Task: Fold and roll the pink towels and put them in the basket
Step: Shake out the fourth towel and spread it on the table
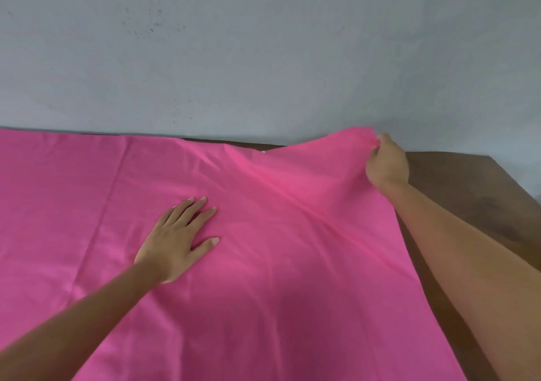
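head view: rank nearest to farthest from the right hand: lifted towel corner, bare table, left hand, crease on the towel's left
1. towel corner: pinched in the right hand
2. bare table: right beside it
3. left hand: flat on mid-towel
4. crease: far left

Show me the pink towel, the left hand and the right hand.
pink towel [292, 263]: head view, its flat middle.
left hand [175, 241]: head view, back of the hand.
right hand [386, 166]: head view, back of the hand.
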Demonstrator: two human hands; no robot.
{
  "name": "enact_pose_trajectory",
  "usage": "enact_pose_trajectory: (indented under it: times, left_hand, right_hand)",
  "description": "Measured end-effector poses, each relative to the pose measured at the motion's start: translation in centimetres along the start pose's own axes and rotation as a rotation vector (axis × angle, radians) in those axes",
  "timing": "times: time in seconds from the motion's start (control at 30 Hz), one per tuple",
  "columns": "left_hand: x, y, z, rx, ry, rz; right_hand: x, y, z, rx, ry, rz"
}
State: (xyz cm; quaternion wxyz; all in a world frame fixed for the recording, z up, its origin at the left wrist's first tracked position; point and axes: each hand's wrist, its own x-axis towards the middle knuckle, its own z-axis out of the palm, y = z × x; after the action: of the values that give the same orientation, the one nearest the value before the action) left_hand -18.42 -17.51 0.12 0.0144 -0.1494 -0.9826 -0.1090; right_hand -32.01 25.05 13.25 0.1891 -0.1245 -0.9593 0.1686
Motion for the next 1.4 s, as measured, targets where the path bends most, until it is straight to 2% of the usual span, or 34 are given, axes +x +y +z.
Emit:
enact_pose_trajectory:
  times: [0.07, 0.17, 0.33, 0.43, 0.53, 0.77, 0.93, 1.03, 1.17, 1.4]
  left_hand:
    - [0.0, 0.0, 0.0, -0.003, 0.006, -0.001]
    - [0.0, 0.1, 0.2, 0.006, -0.004, -0.002]
    - [0.0, 0.1, 0.0, 0.004, -0.011, 0.009]
    - [0.0, 0.2, -0.1, 0.015, -0.016, 0.01]
    - [0.0, 0.3, -0.2, 0.021, -0.024, 0.008]
    - [1.1, -0.1, -0.5, -0.034, -0.065, -0.013]
    - [4.2, -0.5, -1.6, -0.028, -0.032, -0.016]
    - [7.9, -1.4, -2.4, 0.014, -0.052, -0.022]
    - [13.3, -2.6, -3.1, 0.049, -0.096, -0.083]
    - [18.7, -4.0, -2.8, 0.04, -0.236, -0.043]
  right_hand:
    - [0.3, 0.9, 0.9, -0.052, 0.011, 0.052]
    - [-0.2, 1.9, 3.0, -0.069, -0.053, -0.015]
    - [-2.3, 1.3, 7.0, -0.072, -0.481, -0.17]
    - [-2.9, 1.9, 9.5, -0.144, -0.586, -0.2]
    - [-2.3, 2.7, 10.9, -0.232, -0.592, -0.194]
    - [-0.9, 3.3, 12.5, -0.255, -0.558, -0.178]
    - [-1.7, 2.4, 11.7, -0.223, -0.555, -0.137]
    - [-4.3, 1.5, 10.5, -0.169, -0.504, -0.182]
    - [-9.2, 0.9, 8.6, -0.135, -0.522, -0.211]
    - [-16.6, 1.8, 5.6, -0.227, -0.534, -0.164]
